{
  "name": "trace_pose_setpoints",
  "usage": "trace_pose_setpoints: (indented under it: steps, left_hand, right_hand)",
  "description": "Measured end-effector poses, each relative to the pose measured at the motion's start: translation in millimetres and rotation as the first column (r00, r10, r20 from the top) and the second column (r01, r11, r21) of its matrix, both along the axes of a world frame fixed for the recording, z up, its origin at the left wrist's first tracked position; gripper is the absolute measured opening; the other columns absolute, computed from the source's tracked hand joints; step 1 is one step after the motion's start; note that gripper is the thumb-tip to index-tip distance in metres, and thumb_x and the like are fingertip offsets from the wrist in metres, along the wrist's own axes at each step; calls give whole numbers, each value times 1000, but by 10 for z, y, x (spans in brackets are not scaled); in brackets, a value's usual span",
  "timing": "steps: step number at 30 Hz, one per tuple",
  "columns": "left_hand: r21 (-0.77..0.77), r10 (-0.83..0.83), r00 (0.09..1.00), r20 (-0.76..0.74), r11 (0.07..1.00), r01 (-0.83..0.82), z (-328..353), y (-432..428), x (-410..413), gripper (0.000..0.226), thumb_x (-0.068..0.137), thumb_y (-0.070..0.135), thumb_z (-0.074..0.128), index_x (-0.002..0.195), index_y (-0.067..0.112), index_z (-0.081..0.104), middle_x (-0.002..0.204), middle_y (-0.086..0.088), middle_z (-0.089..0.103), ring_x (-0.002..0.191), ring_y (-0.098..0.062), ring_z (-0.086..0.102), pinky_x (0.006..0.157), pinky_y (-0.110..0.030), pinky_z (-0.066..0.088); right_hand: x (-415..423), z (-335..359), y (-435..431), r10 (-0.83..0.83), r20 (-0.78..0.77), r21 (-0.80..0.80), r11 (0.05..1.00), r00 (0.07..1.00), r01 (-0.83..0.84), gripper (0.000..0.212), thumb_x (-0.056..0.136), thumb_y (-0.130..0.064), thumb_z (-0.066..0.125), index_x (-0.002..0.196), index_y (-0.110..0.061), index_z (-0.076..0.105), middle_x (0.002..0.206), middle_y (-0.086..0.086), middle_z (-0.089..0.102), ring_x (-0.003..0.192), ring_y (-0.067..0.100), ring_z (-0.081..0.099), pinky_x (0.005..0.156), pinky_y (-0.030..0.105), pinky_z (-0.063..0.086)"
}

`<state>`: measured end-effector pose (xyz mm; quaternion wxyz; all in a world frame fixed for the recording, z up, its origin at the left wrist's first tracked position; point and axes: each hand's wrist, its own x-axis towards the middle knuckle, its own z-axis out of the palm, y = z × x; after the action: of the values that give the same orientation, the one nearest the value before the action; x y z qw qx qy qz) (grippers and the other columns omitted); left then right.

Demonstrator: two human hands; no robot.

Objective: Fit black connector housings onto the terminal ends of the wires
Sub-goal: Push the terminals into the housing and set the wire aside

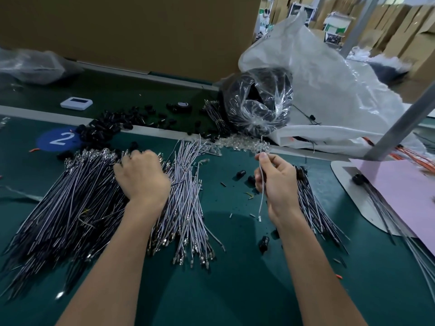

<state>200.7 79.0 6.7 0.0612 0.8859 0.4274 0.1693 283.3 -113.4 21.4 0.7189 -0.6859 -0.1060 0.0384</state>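
My right hand [275, 182] pinches a single grey wire [261, 201] upright; its metal terminal end hangs below the palm. My left hand [141, 175] lies knuckles-up, fingers curled down into the top of a dark wire pile [70, 208]. What its fingers hold is hidden. A fan of grey wires [188, 201] with metal terminals lies between my hands. Loose black connector housings [106, 128] are heaped at the far left, and single ones [240, 173] lie near my right hand. Another dark wire bundle [315, 208] lies right of my right hand.
A clear bag of black parts [259, 102] and a large white plastic sack [329, 90] stand at the back right. Clear small parts [237, 143] lie by the table divider. A pink sheet [404, 196], a metal post [400, 123] and a white device [76, 103] are around.
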Motion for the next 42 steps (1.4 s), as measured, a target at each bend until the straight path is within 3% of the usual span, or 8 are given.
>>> trace_pose_setpoints:
  steps: [3, 10, 16, 23, 28, 32, 35, 42]
  left_hand:
    - [-36, -7, 997, 82, 999, 10, -2, -9, 1, 21, 83, 2, 66, 103, 1, 61, 90, -16, 65, 81, -33, 59, 77, -41, 47]
    - [52, -165, 872, 460, 986, 160, 39, -232, 36, 23, 86, -3, 68, 104, 9, 74, 101, -10, 69, 66, -22, 53, 58, -31, 39]
    - [77, -241, 855, 459, 970, 232, 21, -383, 65, 21, 92, 6, 63, 106, 15, 75, 90, -9, 75, 75, -34, 68, 61, -30, 39]
    - [129, -291, 754, 589, 955, 268, 31, -391, 54, 15, 90, 6, 64, 102, 8, 73, 91, -7, 74, 70, -29, 68, 58, -28, 43]
    - [392, -688, 441, 576, 706, 590, 23, -507, 76, 10, 87, 1, 68, 92, 5, 74, 90, -4, 74, 72, -20, 68, 62, -30, 56]
    - [407, -849, 238, 472, 449, 795, -18, -705, 81, 15, 76, -6, 67, 86, 4, 73, 93, -5, 73, 83, -22, 70, 74, -34, 58]
    - [376, -892, 190, 410, 355, 856, -58, -772, 85, 21, 68, -11, 68, 81, 5, 73, 90, -4, 74, 79, -24, 69, 70, -36, 57]
    - [295, -914, 173, 368, 291, 910, -70, -819, 83, 20, 67, -13, 62, 74, 4, 71, 81, -4, 72, 74, -27, 67, 63, -38, 55]
  right_hand:
    - [7, -11, 9, 1, 1, -6, 1000, 1000, -1, 19, 102, -17, 50, 90, -9, 62, 46, -9, 50, 44, 2, 44, 44, 14, 36]
    - [31, -47, 12, -11, -12, -42, 999, 1000, 11, 18, 100, -18, 54, 89, -10, 65, 51, -6, 56, 46, 0, 49, 45, 10, 37]
    - [58, -72, 14, 6, -83, -132, 991, 997, -17, 13, 97, -11, 56, 92, -10, 68, 61, -4, 62, 52, -1, 53, 55, 15, 38]
    - [16, -67, 6, 63, -54, -111, 991, 997, -69, 9, 91, -8, 66, 92, -13, 73, 71, 0, 73, 58, -3, 61, 55, 9, 45]
    - [6, -39, 8, 105, -140, -12, 994, 985, -108, 12, 87, -16, 72, 75, -13, 76, 72, 4, 74, 63, 9, 63, 60, 18, 48]
    - [3, -10, -13, 228, -267, 169, 968, 936, -188, 21, 87, -9, 67, 70, -13, 78, 72, 4, 73, 62, 10, 67, 56, 18, 52]
    - [5, 0, -23, 303, -319, 271, 937, 898, -219, 23, 88, -9, 64, 69, -11, 78, 78, 10, 75, 69, 13, 71, 55, 19, 54]
    - [27, -19, -39, 276, -314, 287, 940, 908, -186, 16, 86, -16, 69, 73, -12, 78, 79, 11, 74, 66, 16, 70, 54, 20, 54]
